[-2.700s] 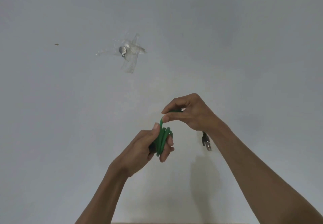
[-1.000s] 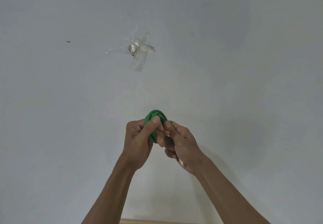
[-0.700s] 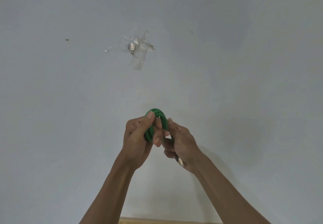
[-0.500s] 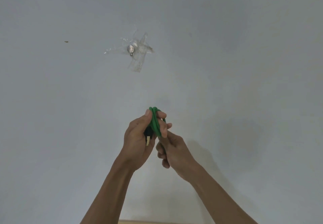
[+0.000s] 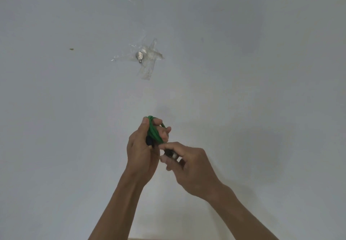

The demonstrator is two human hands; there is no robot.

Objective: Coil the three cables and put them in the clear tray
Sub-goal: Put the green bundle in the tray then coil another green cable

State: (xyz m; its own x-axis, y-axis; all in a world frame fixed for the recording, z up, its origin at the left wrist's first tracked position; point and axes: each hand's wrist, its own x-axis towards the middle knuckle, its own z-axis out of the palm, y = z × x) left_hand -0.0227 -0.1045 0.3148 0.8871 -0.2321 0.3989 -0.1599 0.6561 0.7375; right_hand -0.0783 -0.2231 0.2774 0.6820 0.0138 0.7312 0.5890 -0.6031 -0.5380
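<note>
Fingers of the left hand are curled shut around the green cable, thumb pressed along one side of the bundle and two fingertips poking out on the other. The coil stands nearly on edge above the palm, its long axis running from the thumb tip down and to the right toward the other hand. A dark plug shows at the lower edge of the coil, against the left palm. Just right of it, the right hand pinches the cable's other end, a dark connector with a metal tip, between thumb and forefinger, touching or nearly touching the coil's lower end. That loose end looks set to be tucked into the bundle, so the right hand, directly below and beside the loop, is the one placed to do it. No clear tray is in view; behind both hands is a pale wall with a taped-over metal stud.
</note>
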